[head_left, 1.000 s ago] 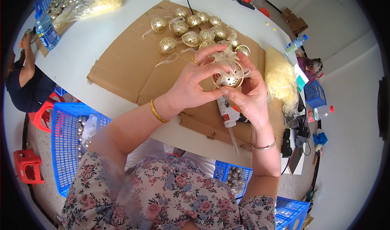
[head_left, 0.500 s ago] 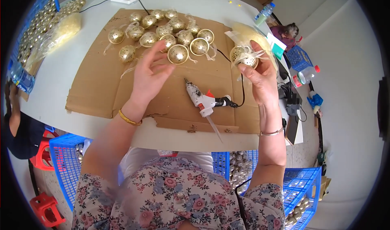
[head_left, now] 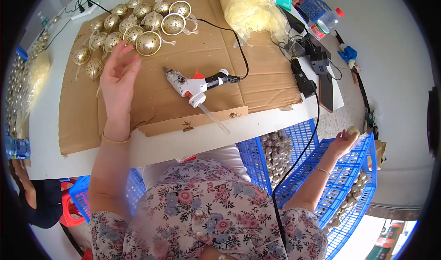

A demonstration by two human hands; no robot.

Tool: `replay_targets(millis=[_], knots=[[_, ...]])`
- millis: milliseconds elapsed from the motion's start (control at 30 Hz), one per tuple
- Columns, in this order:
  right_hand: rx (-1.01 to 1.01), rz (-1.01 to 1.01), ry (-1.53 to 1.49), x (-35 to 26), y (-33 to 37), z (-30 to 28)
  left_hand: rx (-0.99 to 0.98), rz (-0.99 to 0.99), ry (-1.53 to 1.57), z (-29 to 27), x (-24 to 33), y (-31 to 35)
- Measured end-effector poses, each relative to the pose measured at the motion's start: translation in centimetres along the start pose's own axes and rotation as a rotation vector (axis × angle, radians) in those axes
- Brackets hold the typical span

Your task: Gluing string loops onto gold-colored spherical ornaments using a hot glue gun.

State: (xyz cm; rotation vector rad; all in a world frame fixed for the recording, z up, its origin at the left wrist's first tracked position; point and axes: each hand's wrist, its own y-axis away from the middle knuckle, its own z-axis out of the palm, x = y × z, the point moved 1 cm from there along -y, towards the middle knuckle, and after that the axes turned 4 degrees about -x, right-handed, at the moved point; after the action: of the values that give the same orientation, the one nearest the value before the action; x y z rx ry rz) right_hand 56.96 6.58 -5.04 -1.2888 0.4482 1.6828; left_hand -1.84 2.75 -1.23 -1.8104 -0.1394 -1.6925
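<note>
My left hand (head_left: pixel 118 76) is raised over the cardboard, fingers apart and slightly curled, with nothing in them. Its fingertips are beside a group of gold perforated ball ornaments (head_left: pixel 148 43), several with sheer ribbon loops. Some show a round, rimmed face turned upward. Far to the right, beyond the table edge, my right hand (head_left: pixel 341 146) grips another gold ball ornament (head_left: pixel 353 131) with pale ribbon trailing from it. That hand is above the rim of a blue plastic basket (head_left: pixel 342 177). Between the hands a white glue gun (head_left: pixel 190 86) lies on the cardboard, a clear glue stick protruding from its back.
A cardboard sheet (head_left: pixel 266 71) covers much of the white table (head_left: pixel 183 149). A bag of yellowish ribbon (head_left: pixel 250 12) sits at the back. Black cables and adapters (head_left: pixel 317 58) crowd the right edge. Another basket (head_left: pixel 255 161) holds several silvery balls. A person's arm (head_left: pixel 23 179) shows at left.
My right hand has carried the gold ball ornament from above the table down and right to the basket. My left hand stays near the ornaments. The view has turned to the right.
</note>
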Motion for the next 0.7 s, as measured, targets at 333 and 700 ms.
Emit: replay_targets(millis=[333,700], knots=[[0.1,0.63,0.533,13.0,-2.4,-14.2,-0.013,0.034,-0.05,-0.6,-0.4,0.0],[-0.634,-0.103,-0.048,-4.6,0.1,9.5,-0.069,0.028,-0.033,-0.1,-0.4,0.2]])
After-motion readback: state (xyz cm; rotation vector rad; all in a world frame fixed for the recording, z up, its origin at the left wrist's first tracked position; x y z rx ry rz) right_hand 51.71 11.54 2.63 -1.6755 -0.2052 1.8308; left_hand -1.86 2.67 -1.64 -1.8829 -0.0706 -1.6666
